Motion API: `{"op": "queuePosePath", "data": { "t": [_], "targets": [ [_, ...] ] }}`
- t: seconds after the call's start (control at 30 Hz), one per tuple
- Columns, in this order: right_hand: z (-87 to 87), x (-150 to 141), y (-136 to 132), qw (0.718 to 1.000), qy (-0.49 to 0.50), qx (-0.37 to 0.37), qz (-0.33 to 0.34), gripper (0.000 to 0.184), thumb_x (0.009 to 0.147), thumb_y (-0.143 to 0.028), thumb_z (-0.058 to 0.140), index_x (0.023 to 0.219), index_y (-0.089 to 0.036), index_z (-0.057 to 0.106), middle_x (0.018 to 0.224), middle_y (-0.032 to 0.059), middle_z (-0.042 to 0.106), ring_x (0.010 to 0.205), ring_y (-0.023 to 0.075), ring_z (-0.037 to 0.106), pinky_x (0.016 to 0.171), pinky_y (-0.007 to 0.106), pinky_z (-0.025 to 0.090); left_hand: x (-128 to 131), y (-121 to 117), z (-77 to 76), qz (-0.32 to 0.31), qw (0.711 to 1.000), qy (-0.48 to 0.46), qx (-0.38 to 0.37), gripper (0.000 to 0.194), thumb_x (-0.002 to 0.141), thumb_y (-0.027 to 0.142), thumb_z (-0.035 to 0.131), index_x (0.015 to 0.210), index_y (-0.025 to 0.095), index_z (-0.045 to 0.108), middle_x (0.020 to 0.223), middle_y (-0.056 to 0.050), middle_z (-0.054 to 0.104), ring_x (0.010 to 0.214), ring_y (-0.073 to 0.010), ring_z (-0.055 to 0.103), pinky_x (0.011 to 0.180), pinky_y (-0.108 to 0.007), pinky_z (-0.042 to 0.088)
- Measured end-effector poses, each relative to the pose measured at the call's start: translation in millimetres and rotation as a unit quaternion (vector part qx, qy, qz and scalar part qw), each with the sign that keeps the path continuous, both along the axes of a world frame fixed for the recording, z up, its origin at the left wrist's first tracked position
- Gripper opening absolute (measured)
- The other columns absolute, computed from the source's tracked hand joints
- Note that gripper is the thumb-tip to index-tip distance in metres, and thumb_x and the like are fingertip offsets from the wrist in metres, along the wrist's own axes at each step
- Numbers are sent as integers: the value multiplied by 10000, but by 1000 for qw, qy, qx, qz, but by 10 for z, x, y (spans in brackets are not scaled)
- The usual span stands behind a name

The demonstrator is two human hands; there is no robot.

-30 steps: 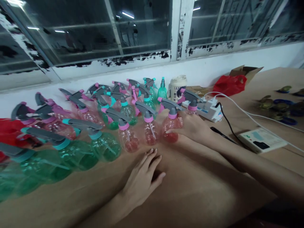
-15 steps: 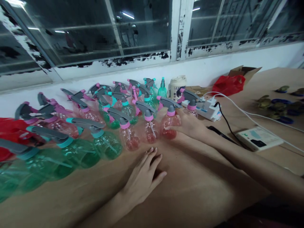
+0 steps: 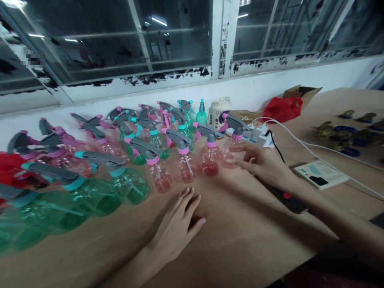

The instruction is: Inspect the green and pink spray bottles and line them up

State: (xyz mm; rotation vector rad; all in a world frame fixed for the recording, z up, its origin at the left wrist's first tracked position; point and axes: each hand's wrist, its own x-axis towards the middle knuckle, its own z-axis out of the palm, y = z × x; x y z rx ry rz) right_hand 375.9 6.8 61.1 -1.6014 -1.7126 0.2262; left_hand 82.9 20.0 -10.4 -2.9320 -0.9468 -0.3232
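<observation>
My right hand is at the right side of the rightmost pink spray bottle. Its thumb and fingers are apart and overlap the bottle's edge; whether they press on it I cannot tell. Left of it stand a pink spray bottle with red liquid and two more of the kind, a pink one and another, all with grey trigger heads. My left hand lies flat on the table in front of them, fingers spread, holding nothing.
Green spray bottles fill the left front, with more bottles behind. A paper cup, a power strip with cables, a black phone-like object, a white box and a red bag are on the right.
My right hand has moved right, from the pink bottle with red liquid to the rightmost pink bottle. My left hand stays put on the table. The view has shifted slightly.
</observation>
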Motion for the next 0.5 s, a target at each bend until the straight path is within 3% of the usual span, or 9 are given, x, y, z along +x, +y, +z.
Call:
{"op": "queuePosePath", "data": {
  "t": [0.13, 0.23, 0.37, 0.5],
  "targets": [
    [9, 312, -68, 995, 43, 39, -79, 323, 809, -502, 605, 888, -199, 686, 841, 71, 722, 614, 188, 624, 563, 321, 476, 4, 4, -1, -8, 1000, -12, 5, 521, 980, 486, 392, 1382, 157, 432, 1457, -107, 419, 1342, -263, 379, 1067, -429, 373],
    [-55, 471, 47, 990, 46, 40, -126, 360, 768, -528, 641, 898, -193, 674, 872, 85, 713, 673, 218, 646, 603, 351, 498, 14, -2, 6, -10, 1000, -15, 8, 515, 984, 484, 383, 1376, 155, 432, 1453, -111, 423, 1341, -272, 379, 1050, -451, 389],
    [-183, 518, 320, 996, 69, 22, -44, 564, 715, -541, 683, 1133, -179, 577, 1146, 144, 649, 952, 290, 647, 776, 415, 520, 43, -17, 2, -8, 1000, -14, 6, 495, 977, 470, 414, 1370, 171, 434, 1446, -105, 431, 1344, -274, 372, 1048, -465, 385],
    [-213, 437, 502, 1000, 7, 12, -14, 510, 745, -546, 635, 1078, -165, 571, 1006, 140, 681, 895, 311, 650, 760, 442, 501, 73, -31, -9, -6, 1000, -16, 6, 478, 974, 436, 436, 1366, 163, 439, 1453, -120, 415, 1342, -283, 369, 1050, -492, 369]
  ]
}}
